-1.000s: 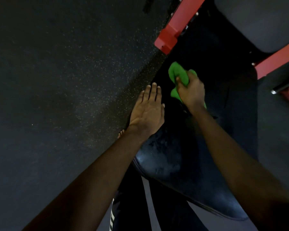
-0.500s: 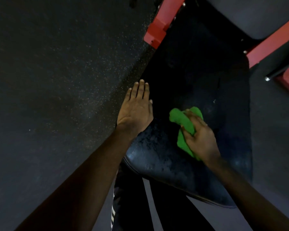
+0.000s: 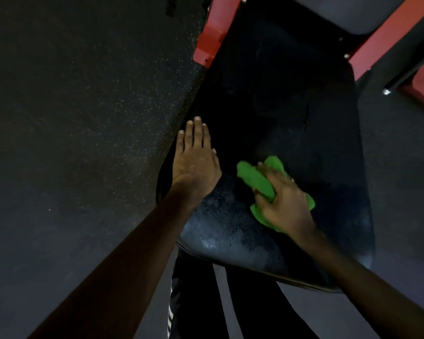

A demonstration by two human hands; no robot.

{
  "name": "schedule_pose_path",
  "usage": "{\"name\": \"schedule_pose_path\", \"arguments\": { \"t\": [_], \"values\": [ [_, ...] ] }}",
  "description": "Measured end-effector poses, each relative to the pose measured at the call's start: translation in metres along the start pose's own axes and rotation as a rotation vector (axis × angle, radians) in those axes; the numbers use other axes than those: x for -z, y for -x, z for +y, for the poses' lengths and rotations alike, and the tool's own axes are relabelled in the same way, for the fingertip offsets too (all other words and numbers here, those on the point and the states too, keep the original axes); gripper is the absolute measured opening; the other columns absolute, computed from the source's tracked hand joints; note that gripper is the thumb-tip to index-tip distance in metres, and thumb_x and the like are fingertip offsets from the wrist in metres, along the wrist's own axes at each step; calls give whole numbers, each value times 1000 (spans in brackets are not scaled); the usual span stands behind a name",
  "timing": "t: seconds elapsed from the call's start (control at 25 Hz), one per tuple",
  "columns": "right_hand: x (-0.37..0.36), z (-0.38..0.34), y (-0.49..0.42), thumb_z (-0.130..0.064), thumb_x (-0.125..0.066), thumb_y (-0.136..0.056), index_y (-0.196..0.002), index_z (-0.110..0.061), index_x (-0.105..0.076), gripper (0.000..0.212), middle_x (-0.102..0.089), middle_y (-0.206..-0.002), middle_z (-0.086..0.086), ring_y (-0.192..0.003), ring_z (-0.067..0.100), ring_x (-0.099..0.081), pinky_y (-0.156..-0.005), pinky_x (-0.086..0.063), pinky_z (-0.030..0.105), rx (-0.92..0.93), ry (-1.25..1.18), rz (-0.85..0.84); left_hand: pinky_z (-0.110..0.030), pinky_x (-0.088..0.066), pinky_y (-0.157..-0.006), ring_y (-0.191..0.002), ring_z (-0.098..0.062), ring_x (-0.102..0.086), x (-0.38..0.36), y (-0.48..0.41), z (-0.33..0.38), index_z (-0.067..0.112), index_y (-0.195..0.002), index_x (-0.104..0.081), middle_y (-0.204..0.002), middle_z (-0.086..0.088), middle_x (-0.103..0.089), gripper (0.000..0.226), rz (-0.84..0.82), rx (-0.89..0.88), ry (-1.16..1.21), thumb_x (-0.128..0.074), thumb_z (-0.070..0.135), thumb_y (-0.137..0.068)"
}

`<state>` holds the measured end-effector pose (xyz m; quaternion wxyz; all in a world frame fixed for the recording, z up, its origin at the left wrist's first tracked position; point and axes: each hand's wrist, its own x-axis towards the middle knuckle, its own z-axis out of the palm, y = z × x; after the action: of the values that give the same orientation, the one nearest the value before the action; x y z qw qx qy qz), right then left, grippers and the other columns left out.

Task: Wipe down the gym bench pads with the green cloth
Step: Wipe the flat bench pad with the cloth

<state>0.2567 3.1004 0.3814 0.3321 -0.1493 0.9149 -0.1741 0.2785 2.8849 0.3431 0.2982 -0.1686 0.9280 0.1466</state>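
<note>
**Wiping the black bench pad with a bunched green cloth**

Pressing down near the pad's near edge, the right hand clamps its fingers over the green cloth, a bright, crumpled wad whose folds bulge out ahead of the knuckles and beneath the palm. The cloth lies on the bench pad, roughly midway across its width. The pad is black, dull further up and showing a mottled, pale sheen toward its rounded near edge. The left hand rests flat at the pad's left edge, fingers straight and held together. Red frame pieces flank the pad's far corners above speckled dark floor.
</note>
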Motion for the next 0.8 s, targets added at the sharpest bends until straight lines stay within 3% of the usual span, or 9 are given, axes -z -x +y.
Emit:
{"name": "schedule_pose_path", "arguments": {
  "t": [0.04, 0.12, 0.24, 0.36, 0.44, 0.6, 0.68, 0.8],
  "values": [
    [1, 9, 13, -29, -65, -82, -143, -27, -52, 62, -51, -147, -13, -133, 5, -46, -109, -35, 24, 79, 4, -18, -44, 2, -125, -155, -29, 8, -1, 2, 9, 3, -158, 5, -167, -17, 10, 65, 6, -31, 6, -19, 34, -106],
    [12, 36, 2, -23, -70, -84, -144, -27, -51, 63, -51, -147, -11, -133, 11, -49, -109, -36, 25, 82, 17, 6, -45, 1, -126, -155, -30, 8, -6, 10, 27, 7, -159, 3, -167, -16, 10, 64, -4, -91, 28, -19, 37, -107],
    [32, 78, -62, -23, -67, -88, -139, -19, -54, 53, -63, -132, 13, -118, 37, -60, -98, -46, 40, -262, 3, 160, -48, 3, -126, -155, -31, 9, -19, 25, 48, 12, -160, 2, -167, -16, 7, 63, -60, -136, 17, -15, 41, -107],
    [39, 80, -107, -31, -60, -88, -117, -15, -60, 33, -66, -112, 20, -108, 44, -61, -91, -46, 44, -469, -41, 250, -50, 3, -125, -155, -32, 9, -26, 28, 53, 12, -160, 2, -167, -16, 4, 65, -40, -135, -19, -12, 45, -106],
    [36, 68, -97, -32, -60, -89, -119, -19, -61, 33, -66, -114, 17, -109, 42, -61, -95, -45, 44, -448, -64, 209, -49, 3, -125, -155, -31, 7, -25, 28, 52, 13, -160, 1, -167, -16, 3, 65, -30, -127, -35, -12, 46, -106],
    [24, 53, -1, -31, -63, -89, -148, -27, -45, 61, -51, -149, 1, -134, 28, -49, -110, -37, 36, -161, -26, -12, -49, -1, -125, -155, -31, 1, -26, 28, 53, 14, -161, -3, -167, -16, -4, 65, 6, -128, -74, -15, 46, -105],
    [20, 67, 20, -28, -66, -87, -149, -24, -44, 66, -44, -153, -6, -139, 19, -44, -115, -32, 32, -56, -45, 15, -50, -3, -125, -155, -32, -2, -28, 28, 54, 14, -160, -6, -167, -16, -7, 65, 29, -122, -88, -16, 46, -105],
    [23, 90, -33, -26, -65, -89, -144, -20, -49, 58, -56, -143, 6, -127, 33, -55, -104, -44, 41, -172, -39, 147, -51, -8, -125, -155, -32, -6, -31, 28, 54, 14, -160, -11, -167, -16, -12, 65, 62, -113, -85, -18, 47, -104]
  ]
}}
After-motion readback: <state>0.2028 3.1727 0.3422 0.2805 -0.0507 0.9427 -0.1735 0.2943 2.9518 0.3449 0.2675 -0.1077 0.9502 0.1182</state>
